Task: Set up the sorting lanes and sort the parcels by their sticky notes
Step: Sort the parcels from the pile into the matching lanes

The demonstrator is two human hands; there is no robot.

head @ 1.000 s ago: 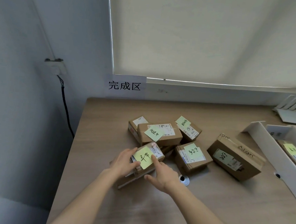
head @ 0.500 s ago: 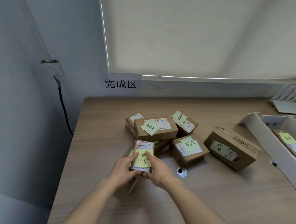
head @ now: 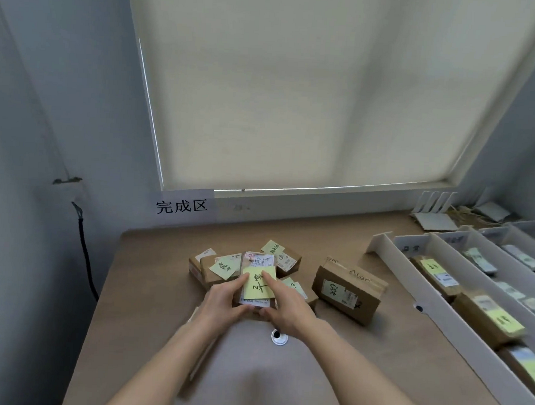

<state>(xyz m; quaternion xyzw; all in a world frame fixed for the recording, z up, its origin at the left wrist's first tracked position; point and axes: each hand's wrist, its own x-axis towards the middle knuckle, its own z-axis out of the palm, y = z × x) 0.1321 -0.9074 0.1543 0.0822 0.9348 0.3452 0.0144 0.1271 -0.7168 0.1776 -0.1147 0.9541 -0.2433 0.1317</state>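
1. Holding a small parcel (head: pixel 256 283) between them, the left hand (head: pixel 222 303) and right hand (head: pixel 288 307) grip its sides above the table (head: pixel 148 289).
2. Its yellow sticky note (head: pixel 259 284) faces up, both thumbs pressing it.
3. Other parcels (head: pixel 221 267) lie just behind.

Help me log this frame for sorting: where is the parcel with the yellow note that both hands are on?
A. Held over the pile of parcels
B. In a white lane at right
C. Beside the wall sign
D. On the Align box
A: the left hand and right hand grip the parcel in front of the pile, not in the lanes.
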